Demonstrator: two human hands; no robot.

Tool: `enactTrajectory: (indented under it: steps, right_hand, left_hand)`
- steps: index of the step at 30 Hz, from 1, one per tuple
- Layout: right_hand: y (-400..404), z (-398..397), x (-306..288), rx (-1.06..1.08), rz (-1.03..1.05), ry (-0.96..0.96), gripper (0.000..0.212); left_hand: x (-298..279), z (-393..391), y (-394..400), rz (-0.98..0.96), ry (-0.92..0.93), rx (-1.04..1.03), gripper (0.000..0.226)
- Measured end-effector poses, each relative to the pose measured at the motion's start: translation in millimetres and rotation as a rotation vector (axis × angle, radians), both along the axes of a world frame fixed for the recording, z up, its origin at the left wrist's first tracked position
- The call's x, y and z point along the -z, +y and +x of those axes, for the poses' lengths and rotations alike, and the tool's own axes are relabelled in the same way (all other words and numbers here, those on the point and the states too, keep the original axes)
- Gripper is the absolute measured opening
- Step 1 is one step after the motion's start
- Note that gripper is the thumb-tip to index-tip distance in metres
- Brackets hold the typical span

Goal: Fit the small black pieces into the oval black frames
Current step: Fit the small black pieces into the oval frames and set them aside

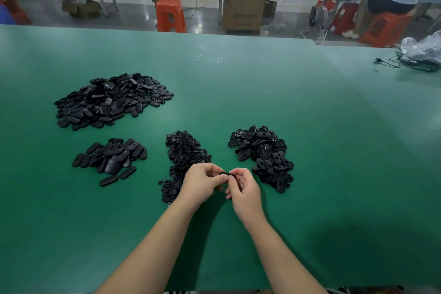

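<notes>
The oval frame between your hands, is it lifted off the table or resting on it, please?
Lifted. The oval frame is pinched between the left hand and right hand, above the green table. Whether a small piece is fitted, cannot tell.

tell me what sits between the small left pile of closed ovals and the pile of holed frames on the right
In the head view, the heap of small black pieces lies between the left oval pile and the holed frames, with bare green mat either side.

A factory assembly floor is stretching out: long green-matted worktable [238,74], orange plastic stools [170,15], brown cardboard cartons [243,11].
</notes>
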State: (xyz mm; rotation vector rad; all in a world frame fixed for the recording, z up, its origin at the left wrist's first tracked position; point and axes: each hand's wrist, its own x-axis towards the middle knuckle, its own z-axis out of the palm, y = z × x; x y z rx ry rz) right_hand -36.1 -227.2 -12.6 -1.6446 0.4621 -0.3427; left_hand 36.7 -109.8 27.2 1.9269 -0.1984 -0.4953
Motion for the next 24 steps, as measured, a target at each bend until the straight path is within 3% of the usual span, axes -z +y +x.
enactTrajectory:
  steps: [17, 24]
  right_hand:
    - [-2, 1, 4, 0.015, -0.007, -0.005, 0.015]
    - [-2, 1, 3, 0.029, -0.014, -0.024, 0.016]
  left_hand:
    - [-6, -7, -9, 0.206, -0.148, -0.002, 0.006]
    - [-8, -10, -9, 0.198, -0.18, 0.009, 0.007]
